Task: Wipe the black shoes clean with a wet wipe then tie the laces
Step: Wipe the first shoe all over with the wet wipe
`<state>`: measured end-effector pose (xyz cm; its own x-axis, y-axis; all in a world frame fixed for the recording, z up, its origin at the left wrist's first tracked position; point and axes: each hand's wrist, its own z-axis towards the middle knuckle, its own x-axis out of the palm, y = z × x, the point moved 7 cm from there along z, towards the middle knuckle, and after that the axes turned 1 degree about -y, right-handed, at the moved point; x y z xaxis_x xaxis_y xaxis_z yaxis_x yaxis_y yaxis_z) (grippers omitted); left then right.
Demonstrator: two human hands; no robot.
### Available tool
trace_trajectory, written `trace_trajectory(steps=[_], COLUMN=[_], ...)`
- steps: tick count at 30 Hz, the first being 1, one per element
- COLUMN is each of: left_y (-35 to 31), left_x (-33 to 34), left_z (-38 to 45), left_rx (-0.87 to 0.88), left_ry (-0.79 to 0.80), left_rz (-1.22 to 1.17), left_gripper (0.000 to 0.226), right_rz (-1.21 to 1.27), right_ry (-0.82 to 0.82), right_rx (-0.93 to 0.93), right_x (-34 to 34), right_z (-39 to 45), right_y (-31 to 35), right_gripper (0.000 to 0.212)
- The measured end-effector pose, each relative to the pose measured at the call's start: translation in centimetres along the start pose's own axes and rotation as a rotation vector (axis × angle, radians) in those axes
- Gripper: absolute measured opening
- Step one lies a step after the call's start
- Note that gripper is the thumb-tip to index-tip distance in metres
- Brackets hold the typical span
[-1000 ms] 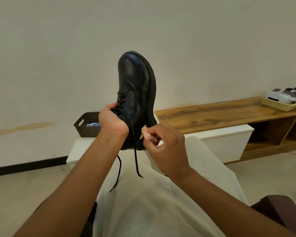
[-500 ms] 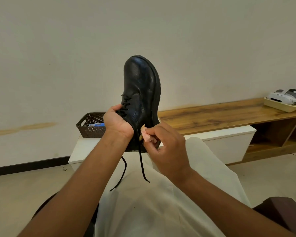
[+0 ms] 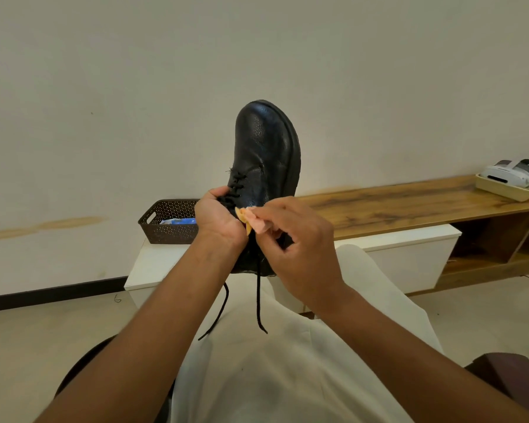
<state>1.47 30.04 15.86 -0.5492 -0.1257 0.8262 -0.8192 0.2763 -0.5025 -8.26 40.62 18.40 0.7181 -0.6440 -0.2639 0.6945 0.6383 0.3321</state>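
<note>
Black leather catches the light on the shoe (image 3: 266,166), which stands toe-up in front of the person, its heel end low above the pale lap. The left hand (image 3: 217,218) has its grip wrapped around the shoe at the lacing, thumb toward the eyelets and fingers curled out of sight behind the upper; the forearm rises to it from the lower left. The right hand (image 3: 300,239) comes in from the lower right with the wrist bent, and its grip is narrow, thumb and fingers pinching a crumpled peach-coloured wet wipe (image 3: 252,221) against the side of the shoe, just beside the left hand. Two loose lace ends (image 3: 258,300) hang untied below the shoe and trail over the lap. Behind the shoe, to its left, a dark perforated basket (image 3: 165,224) sits on a white worktop (image 3: 153,264) with a blue-and-white packet inside. To the shoe's right runs a long wooden shelf (image 3: 394,206), and at its far end a cream tray (image 3: 504,190) carries a white and grey device.
</note>
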Motion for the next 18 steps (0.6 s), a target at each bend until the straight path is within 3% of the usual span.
trace_trajectory(steps=[8,18], left_y=[-1.2,-2.6], left_x=[-0.4,-0.6], left_z=[0.0,0.4], left_rx=[0.070,0.129], left_ry=[-0.110,-0.136], left_rz=[-0.003,-0.015], left_gripper=[0.021,0.027], right_rz=[-0.048,-0.044], right_ry=[0.120,0.189], right_rx=[-0.141,-0.134], right_x=[1.2,1.8], right_z=[-3.4,-4.8], right_y=[0.3,-0.2], right_gripper=[0.017,0.017])
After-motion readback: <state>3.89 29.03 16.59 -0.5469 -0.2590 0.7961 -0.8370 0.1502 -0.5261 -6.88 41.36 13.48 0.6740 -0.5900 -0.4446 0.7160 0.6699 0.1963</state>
